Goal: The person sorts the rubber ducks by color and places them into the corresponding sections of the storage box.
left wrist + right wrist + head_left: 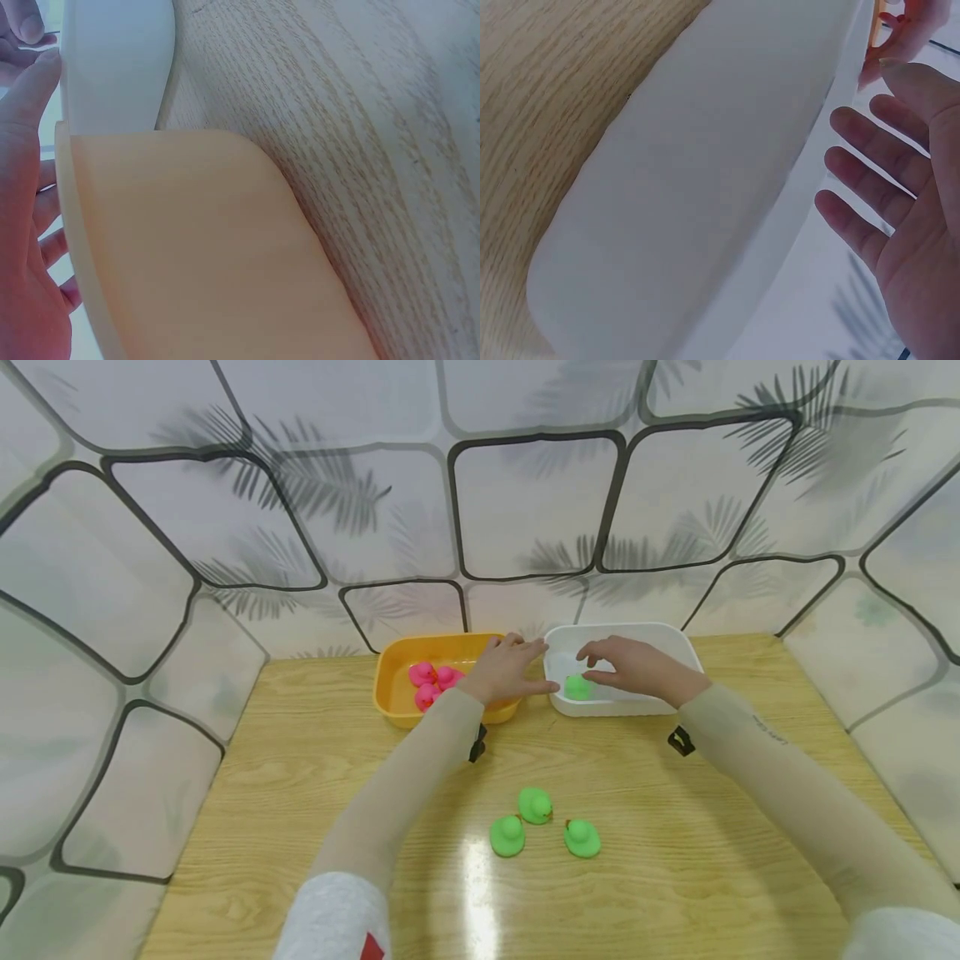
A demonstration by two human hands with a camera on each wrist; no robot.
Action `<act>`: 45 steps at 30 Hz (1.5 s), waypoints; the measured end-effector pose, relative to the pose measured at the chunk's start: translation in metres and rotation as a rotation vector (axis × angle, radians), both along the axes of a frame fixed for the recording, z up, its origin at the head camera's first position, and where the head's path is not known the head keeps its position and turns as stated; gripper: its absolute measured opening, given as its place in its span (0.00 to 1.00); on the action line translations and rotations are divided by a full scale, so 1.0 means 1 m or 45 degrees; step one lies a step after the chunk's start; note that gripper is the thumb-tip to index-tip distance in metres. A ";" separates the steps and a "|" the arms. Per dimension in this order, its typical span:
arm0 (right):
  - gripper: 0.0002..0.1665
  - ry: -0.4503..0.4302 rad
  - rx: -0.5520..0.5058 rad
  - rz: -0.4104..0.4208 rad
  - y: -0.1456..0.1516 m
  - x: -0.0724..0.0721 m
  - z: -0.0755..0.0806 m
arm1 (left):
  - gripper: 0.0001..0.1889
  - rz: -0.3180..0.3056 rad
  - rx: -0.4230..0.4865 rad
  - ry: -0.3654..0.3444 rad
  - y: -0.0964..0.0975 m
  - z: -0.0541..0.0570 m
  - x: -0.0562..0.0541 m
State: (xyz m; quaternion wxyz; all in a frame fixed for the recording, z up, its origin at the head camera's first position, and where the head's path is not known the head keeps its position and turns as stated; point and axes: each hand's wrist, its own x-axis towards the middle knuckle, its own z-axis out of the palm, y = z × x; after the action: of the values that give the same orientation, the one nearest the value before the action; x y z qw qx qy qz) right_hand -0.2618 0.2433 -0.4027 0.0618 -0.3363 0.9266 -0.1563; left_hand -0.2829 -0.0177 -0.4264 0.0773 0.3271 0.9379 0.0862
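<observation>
In the head view my left hand [504, 673] is over the right end of the yellow-orange bin [390, 708], its fingers stretched toward the white bin's left rim. Whether they touch that rim I cannot tell. Over the white bin [637, 707], my right hand [639, 668] hangs with loosely bent fingers and holds nothing. Just below its thumb, a green toy duck [577, 687] lies at the white bin's left end. Several pink toy ducks [427, 696] are grouped in the yellow-orange bin, partly hidden by my left forearm. Both wrist views show mostly the bins' outer walls.
Three green toy ducks [536, 806] sit on the wooden table [315, 827] between my forearms. Both bins stand side by side near the patterned back wall [536, 510]. Side walls [885, 635] with the same pattern enclose the table left and right.
</observation>
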 end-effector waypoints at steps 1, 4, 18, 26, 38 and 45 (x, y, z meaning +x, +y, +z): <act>0.19 0.003 0.001 -0.006 0.001 0.001 0.000 | 0.46 0.001 0.003 0.000 0.000 0.000 0.000; 0.19 0.025 -0.003 -0.014 0.004 0.005 0.000 | 0.46 0.005 0.006 -0.001 0.000 0.000 -0.001; 0.15 0.107 -0.084 0.085 0.006 0.053 0.005 | 0.46 0.012 0.013 0.012 0.000 -0.003 0.000; 0.15 0.145 -0.147 0.218 0.000 0.080 -0.001 | 0.45 0.004 0.029 0.020 -0.001 -0.003 0.000; 0.14 0.177 -0.132 0.394 -0.009 0.123 -0.029 | 0.45 -0.006 0.008 0.014 0.000 -0.002 0.000; 0.19 0.089 -0.112 0.453 -0.015 0.147 -0.040 | 0.45 -0.007 0.007 0.010 0.000 -0.002 0.001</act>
State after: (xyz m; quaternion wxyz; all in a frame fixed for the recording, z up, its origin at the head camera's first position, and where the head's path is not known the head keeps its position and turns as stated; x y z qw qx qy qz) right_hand -0.1148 0.2286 -0.4430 0.0414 -0.5024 0.8465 -0.1715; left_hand -0.2823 -0.0181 -0.4280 0.0729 0.3303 0.9370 0.0874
